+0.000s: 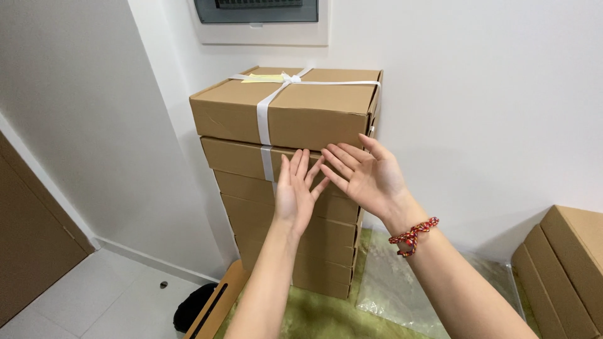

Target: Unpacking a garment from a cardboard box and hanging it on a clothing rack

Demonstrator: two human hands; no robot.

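A tall stack of several flat brown cardboard boxes (239, 157) stands in the room's corner, tied with a white ribbon (263, 116) knotted on top beside a pale yellow tag (262, 78). My left hand (295, 191) is raised in front of the stack, fingers spread, palm facing the boxes. My right hand (367, 176) is held up beside it, palm up and open, its fingertips overlapping those of the left. Neither hand holds anything. A red braided bracelet (412, 235) sits on my right wrist.
More brown boxes (565, 263) lean at the right edge. Clear plastic wrap (402, 289) lies on a green mat under the stack. A black object (191, 307) and a wooden piece (217, 301) lie on the tiled floor. A wall panel (257, 12) hangs above.
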